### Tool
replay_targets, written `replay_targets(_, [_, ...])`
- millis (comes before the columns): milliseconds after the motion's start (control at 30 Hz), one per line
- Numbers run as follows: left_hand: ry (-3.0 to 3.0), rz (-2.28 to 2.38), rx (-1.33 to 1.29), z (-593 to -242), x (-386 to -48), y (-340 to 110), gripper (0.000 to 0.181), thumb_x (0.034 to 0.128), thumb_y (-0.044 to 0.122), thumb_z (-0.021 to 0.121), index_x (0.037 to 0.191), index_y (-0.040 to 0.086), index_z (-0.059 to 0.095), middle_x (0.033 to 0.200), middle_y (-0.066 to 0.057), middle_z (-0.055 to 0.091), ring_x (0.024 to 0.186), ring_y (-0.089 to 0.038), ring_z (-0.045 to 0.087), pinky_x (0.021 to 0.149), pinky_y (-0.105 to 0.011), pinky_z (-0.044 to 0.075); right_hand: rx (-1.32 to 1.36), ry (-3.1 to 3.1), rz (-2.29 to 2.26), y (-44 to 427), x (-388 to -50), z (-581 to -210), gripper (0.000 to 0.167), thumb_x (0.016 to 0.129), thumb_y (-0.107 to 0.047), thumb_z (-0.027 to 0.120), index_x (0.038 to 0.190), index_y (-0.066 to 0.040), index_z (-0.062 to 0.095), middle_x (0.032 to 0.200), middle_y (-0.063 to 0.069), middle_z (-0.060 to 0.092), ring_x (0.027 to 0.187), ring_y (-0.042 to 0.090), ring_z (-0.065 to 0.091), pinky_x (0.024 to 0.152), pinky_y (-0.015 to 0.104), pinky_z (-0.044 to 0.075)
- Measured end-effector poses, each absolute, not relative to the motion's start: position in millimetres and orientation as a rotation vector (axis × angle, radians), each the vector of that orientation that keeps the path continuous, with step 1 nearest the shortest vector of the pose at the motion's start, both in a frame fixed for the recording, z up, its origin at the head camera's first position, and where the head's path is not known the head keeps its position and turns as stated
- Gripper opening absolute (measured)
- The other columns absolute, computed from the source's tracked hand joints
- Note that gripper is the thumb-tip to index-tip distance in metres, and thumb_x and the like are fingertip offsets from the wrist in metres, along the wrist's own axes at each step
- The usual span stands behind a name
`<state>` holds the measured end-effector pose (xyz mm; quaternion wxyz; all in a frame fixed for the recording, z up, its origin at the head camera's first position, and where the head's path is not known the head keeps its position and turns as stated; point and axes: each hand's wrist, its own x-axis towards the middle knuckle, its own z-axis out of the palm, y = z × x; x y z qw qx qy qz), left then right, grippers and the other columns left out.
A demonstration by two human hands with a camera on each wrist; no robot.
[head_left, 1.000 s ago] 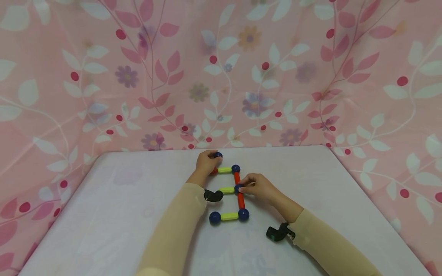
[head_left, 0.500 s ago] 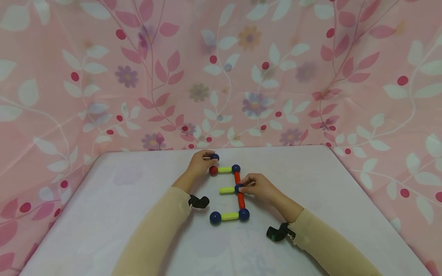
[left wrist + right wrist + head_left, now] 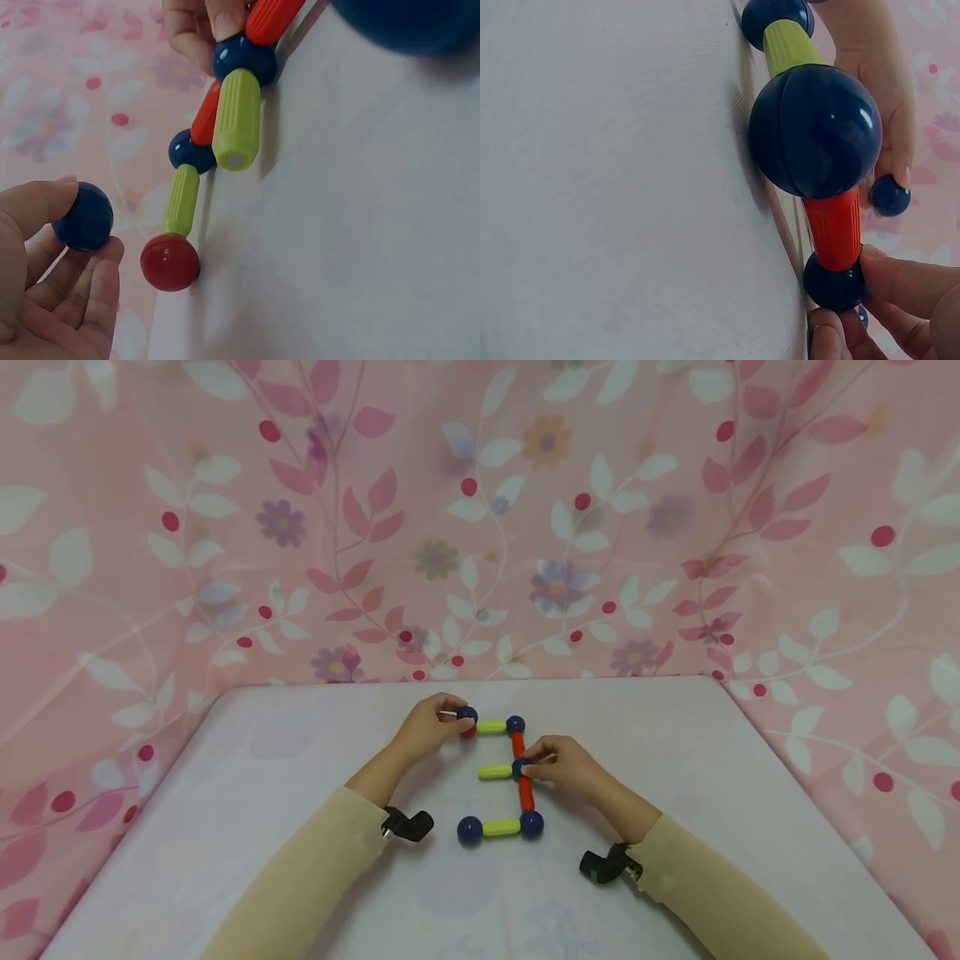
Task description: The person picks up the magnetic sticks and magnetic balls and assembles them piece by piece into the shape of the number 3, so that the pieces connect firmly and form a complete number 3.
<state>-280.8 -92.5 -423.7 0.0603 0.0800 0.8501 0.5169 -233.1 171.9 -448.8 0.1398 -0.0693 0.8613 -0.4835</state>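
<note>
My left hand (image 3: 426, 733) pinches a loose blue ball (image 3: 86, 216) between thumb and fingers. In the left wrist view that ball is apart from the red ball (image 3: 170, 262), which caps the far yellow-green magnetic rod (image 3: 181, 201). My right hand (image 3: 567, 770) pinches the middle blue ball (image 3: 244, 61) of the flat rod-and-ball figure. Two red rods (image 3: 527, 795) run along the figure's right side, joining its blue balls. The middle yellow-green rod (image 3: 495, 772) points left with a bare end. Closest to me, another yellow-green rod (image 3: 501, 827) links two blue balls (image 3: 470, 831).
The figure lies on a white-covered table (image 3: 247, 827). A pink floral cloth (image 3: 480, 527) hangs behind the table and at its sides. Black wrist cameras (image 3: 408, 824) stick out from both cuffs, the left one beside the figure.
My left hand has drawn left and then toward me with the blue ball, uncovering the red ball and the middle rod's end. My right hand keeps its hold in the same place.
</note>
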Motion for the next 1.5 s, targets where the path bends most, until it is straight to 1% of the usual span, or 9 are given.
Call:
replay_targets(200, [2.55,1.508,0.378,-422,-265,-95,0.044,0.091,0.026,0.076,0.131,0.012,0.064,0.123,-0.001,0.067,0.105,-0.019,0.064,0.089,-0.039,0.052,-0.2,2.493,-1.4,173,-233,-447,0.014,0.089,-0.014,0.077,0.102,-0.011,0.072,0.104,0.002,0.069,0.093,0.019,0.064,0.078,0.033,0.053])
replay_targets(300, [2.542,1.481,0.438,-425,-260,-97,0.044,0.0924,0.024,0.074,0.133,0.013,0.064,0.126,-0.001,0.066,0.106,-0.019,0.065,0.09,-0.038,0.053,-0.2,2.493,-1.396,172,-232,-447,0.015,0.089,-0.014,0.077,0.102,-0.01,0.072,0.105,0.003,0.069,0.093,0.019,0.064,0.078,0.032,0.053])
replay_targets(533, [2.525,1.469,0.421,-431,-251,-102,0.034,0.0925,0.024,0.074,0.125,0.016,0.068,0.124,-0.002,0.065,0.104,-0.019,0.064,0.085,-0.035,0.055,-0.219,2.48,-1.405,172,-231,-447,0.016,0.09,-0.014,0.076,0.104,-0.007,0.071,0.106,0.006,0.069,0.093,0.02,0.065,0.077,0.033,0.053])
replay_targets(833, [2.486,1.457,0.374,-439,-244,-106,0.032,0.0889,0.017,0.078,0.117,0.01,0.064,0.116,-0.006,0.065,0.106,-0.021,0.065,0.094,-0.04,0.052,-0.205,2.484,-1.405,171,-231,-445,0.014,0.089,-0.014,0.077,0.102,-0.01,0.072,0.104,0.003,0.069,0.093,0.019,0.064,0.077,0.033,0.053])
replay_targets(933, [2.505,1.411,0.405,-442,-242,-107,0.037,0.0879,0.016,0.079,0.121,0.009,0.064,0.116,-0.007,0.064,0.106,-0.023,0.065,0.091,-0.039,0.053,-0.197,2.484,-1.402,171,-231,-445,0.014,0.089,-0.014,0.077,0.102,-0.01,0.072,0.104,0.003,0.069,0.093,0.019,0.065,0.078,0.033,0.053])
replay_targets(1033, [2.518,1.371,0.45,-445,-240,-107,0.038,0.0878,0.015,0.078,0.124,0.01,0.067,0.116,-0.007,0.065,0.106,-0.025,0.064,0.082,-0.036,0.056,-0.197,2.48,-1.4,171,-230,-445,0.015,0.089,-0.014,0.077,0.103,-0.01,0.072,0.105,0.003,0.069,0.094,0.019,0.065,0.079,0.033,0.053])
replay_targets(1200, [2.512,1.361,0.491,-449,-239,-107,0.032,0.0876,0.014,0.079,0.118,0.01,0.07,0.112,-0.003,0.067,0.106,-0.025,0.064,0.075,-0.032,0.056,-0.205,2.48,-1.405,171,-231,-445,0.015,0.089,-0.013,0.077,0.103,-0.009,0.072,0.105,0.004,0.068,0.095,0.019,0.065,0.08,0.033,0.053])
replay_targets(1333, [2.518,1.347,0.502,-450,-238,-107,0.031,0.0872,0.016,0.079,0.116,0.012,0.071,0.108,-0.001,0.068,0.102,-0.021,0.063,0.078,-0.032,0.056,-0.21,2.472,-1.411,171,-231,-445,0.015,0.089,-0.013,0.077,0.103,-0.009,0.072,0.106,0.004,0.068,0.095,0.019,0.065,0.08,0.034,0.053])
replay_targets(1500, [2.535,1.325,0.506,-453,-238,-107,0.03,0.0869,0.018,0.08,0.115,0.014,0.071,0.107,0.002,0.069,0.101,-0.018,0.063,0.088,-0.036,0.054,-0.208,2.47,-1.413,172,-231,-446,0.015,0.09,-0.014,0.077,0.103,-0.01,0.071,0.105,0.003,0.068,0.095,0.019,0.065,0.08,0.034,0.053])
